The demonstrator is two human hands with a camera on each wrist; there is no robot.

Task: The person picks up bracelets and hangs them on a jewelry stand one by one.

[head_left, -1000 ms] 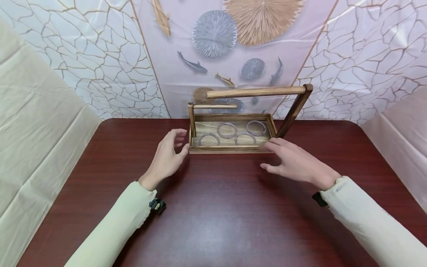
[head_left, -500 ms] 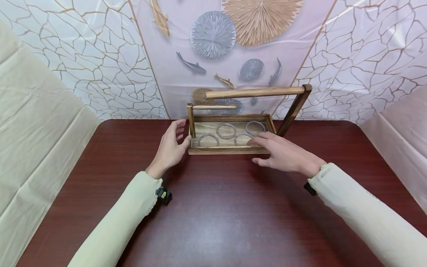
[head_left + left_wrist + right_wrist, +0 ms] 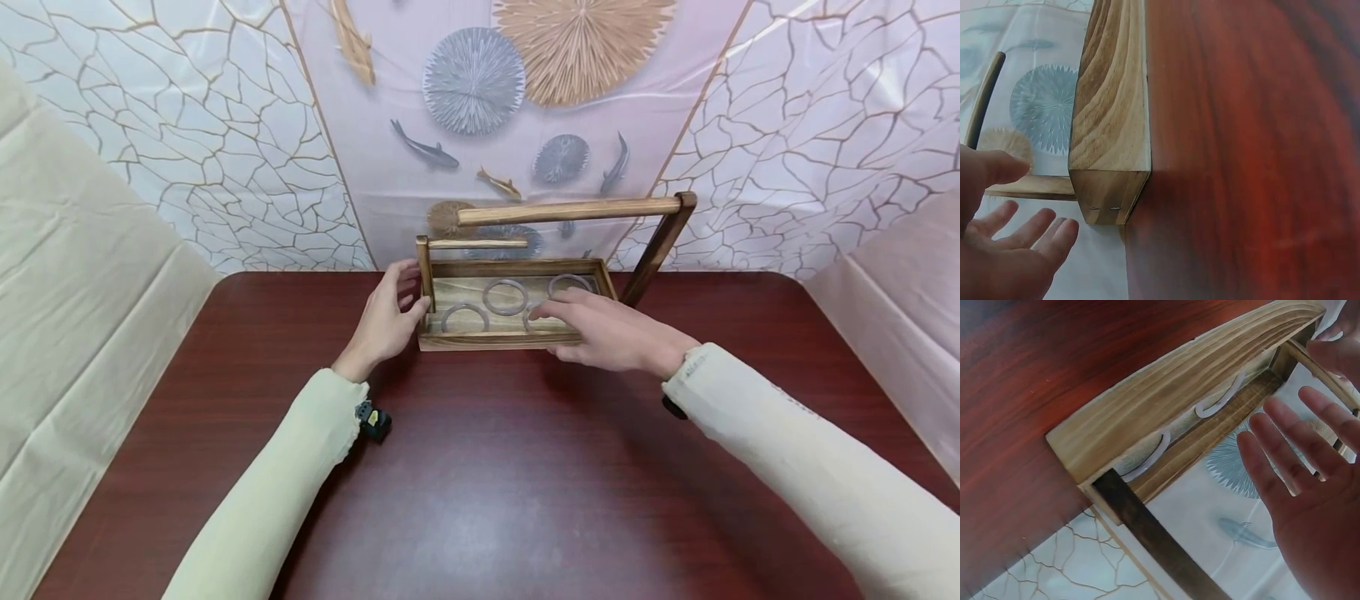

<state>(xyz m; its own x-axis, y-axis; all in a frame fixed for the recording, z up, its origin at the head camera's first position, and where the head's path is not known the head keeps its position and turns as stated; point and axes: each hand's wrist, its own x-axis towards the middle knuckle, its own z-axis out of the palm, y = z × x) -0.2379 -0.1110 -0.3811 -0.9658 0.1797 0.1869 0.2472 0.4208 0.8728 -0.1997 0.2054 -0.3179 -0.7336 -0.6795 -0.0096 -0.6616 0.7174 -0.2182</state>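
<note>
Lying in wooden tray point(image 3: 487, 341), four rings point(image 3: 506, 313), right hand point(image 3: 611, 331) above

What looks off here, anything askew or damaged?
The wooden tray's handle: the upper bar and lower bar each join one post only and end in mid-air without meeting. That looks odd, though whether it's breakage or design I can't tell. No spill shows; the rings lie inside.
</note>
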